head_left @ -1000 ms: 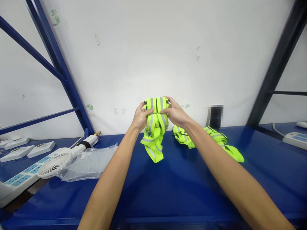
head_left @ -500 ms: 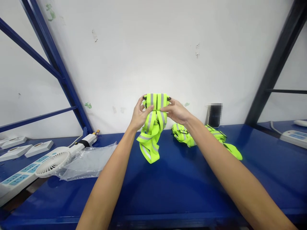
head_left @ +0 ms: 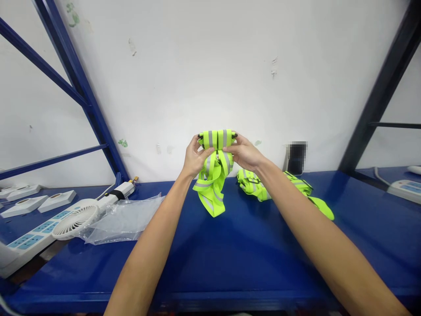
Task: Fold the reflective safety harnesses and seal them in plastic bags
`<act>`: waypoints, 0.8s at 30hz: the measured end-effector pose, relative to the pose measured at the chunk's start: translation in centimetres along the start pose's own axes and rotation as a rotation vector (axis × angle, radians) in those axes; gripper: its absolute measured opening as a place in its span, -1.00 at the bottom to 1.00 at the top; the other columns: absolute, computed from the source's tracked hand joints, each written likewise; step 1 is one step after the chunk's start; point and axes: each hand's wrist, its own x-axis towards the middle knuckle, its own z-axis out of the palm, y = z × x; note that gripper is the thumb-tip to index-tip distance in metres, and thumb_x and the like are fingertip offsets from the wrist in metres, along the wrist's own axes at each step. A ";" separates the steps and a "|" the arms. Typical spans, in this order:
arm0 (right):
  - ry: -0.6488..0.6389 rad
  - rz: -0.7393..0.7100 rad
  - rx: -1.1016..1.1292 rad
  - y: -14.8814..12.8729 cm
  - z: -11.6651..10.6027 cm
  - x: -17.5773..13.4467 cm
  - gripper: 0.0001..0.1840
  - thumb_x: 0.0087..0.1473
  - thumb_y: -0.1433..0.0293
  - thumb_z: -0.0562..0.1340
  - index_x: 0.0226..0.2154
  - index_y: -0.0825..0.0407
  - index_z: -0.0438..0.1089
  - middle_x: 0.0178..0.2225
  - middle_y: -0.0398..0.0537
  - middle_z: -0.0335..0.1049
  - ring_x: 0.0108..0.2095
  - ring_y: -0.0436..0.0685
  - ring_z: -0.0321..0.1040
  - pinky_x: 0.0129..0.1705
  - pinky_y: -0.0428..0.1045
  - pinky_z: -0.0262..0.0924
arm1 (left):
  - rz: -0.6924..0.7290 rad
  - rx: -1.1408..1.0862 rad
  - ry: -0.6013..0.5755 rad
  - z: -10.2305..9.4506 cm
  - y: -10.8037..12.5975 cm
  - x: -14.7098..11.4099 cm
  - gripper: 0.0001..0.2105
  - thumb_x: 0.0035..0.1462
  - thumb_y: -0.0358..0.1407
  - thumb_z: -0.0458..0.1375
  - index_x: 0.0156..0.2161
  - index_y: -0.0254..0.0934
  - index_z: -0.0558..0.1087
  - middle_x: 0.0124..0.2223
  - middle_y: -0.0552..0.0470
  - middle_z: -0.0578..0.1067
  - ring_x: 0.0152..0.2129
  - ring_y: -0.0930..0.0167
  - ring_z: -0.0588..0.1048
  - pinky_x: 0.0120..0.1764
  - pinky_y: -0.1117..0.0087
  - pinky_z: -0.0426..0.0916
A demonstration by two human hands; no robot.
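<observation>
A neon yellow reflective strap harness (head_left: 211, 184) with silver-grey stripes hangs in the air over the blue shelf, its top folded flat and its loose straps dangling in loops. My left hand (head_left: 196, 157) pinches the folded top at its left side, thumb in front and fingers behind. On the right side my right hand (head_left: 245, 152) grips it the same way. Black pieces show at both upper corners of the fold. More neon yellow reflective straps (head_left: 253, 184) lie bundled on the shelf behind my right forearm, which hides part of them.
On the left are a white handheld fan (head_left: 75, 221), a power strip (head_left: 36, 239), a clear plastic bag (head_left: 121, 221) and several white blocks (head_left: 57, 201). A dark phone-like object (head_left: 296, 159) leans on the wall. Another power strip (head_left: 406, 189) lies far right. Blue posts (head_left: 82, 87) frame the shelf (head_left: 243, 259).
The folded top of the harness has tilted slightly, and its dangling straps have swung a little up and to the right. Both hands keep their hold. The view has shifted slightly.
</observation>
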 end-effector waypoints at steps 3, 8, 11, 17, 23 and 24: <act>0.048 -0.068 0.022 0.3 0.2 0.4 -0.61 -0.32 0.60 0.28 -0.33 -0.02 0.38 -0.39 -0.22 0.40 -0.30 0.07 0.35 -0.25 -0.02 0.25 | 0.003 0.032 -0.017 -0.2 0.1 0.0 -0.58 -0.10 -0.29 0.38 -0.10 -0.22 0.39 -0.05 -0.04 0.48 0.00 0.24 0.45 -0.03 0.24 0.44; 0.143 -0.100 -0.009 0.8 0.3 0.8 -0.64 -0.35 0.59 0.22 -0.37 0.01 0.44 -0.37 -0.19 0.39 -0.29 0.08 0.29 -0.21 -0.01 0.19 | -0.060 -0.025 -0.076 -0.1 0.6 -0.1 -0.67 0.00 -0.19 0.31 -0.11 -0.20 0.47 -0.08 0.00 0.49 -0.08 0.30 0.45 -0.06 0.32 0.38; 0.149 -0.113 -0.036 1.0 0.1 0.8 -0.64 -0.34 0.57 0.23 -0.36 0.00 0.44 -0.37 -0.20 0.38 -0.29 0.08 0.28 -0.22 -0.01 0.18 | -0.143 -0.084 -0.027 0.2 0.8 -0.1 -0.66 0.05 -0.05 0.28 -0.16 -0.23 0.49 -0.21 0.02 0.50 -0.27 0.37 0.48 -0.19 0.36 0.38; -0.022 -0.112 -0.078 0.3 0.8 0.2 -0.86 -0.09 0.34 0.30 -0.38 0.01 0.44 -0.35 -0.15 0.36 -0.28 0.08 0.28 -0.21 -0.02 0.20 | -0.264 -0.257 -0.006 0.2 1.7 0.0 -0.72 -0.07 -0.19 0.35 -0.25 -0.29 0.51 -0.36 0.05 0.49 -0.42 0.43 0.45 -0.31 0.39 0.38; -0.008 0.048 0.000 -0.5 0.1 -0.1 -0.26 -0.13 0.42 0.39 0.14 -0.03 0.26 -0.30 -0.17 0.42 -0.19 0.09 0.38 -0.05 0.01 0.25 | -0.222 -0.201 -0.107 -0.7 2.2 -0.2 -0.50 -0.15 -0.30 0.38 0.00 -0.21 0.49 -0.06 -0.03 0.50 -0.13 0.32 0.48 -0.08 0.32 0.39; -0.030 0.105 0.022 -0.8 -0.3 -0.3 -0.11 -0.15 0.45 0.39 0.24 -0.03 0.13 -0.30 -0.18 0.43 -0.18 0.09 0.40 -0.03 0.02 0.26 | -0.219 -0.185 -0.122 -0.8 2.2 -0.3 -0.41 -0.16 -0.31 0.39 0.07 -0.16 0.45 0.00 -0.04 0.48 -0.08 0.29 0.47 -0.05 0.31 0.38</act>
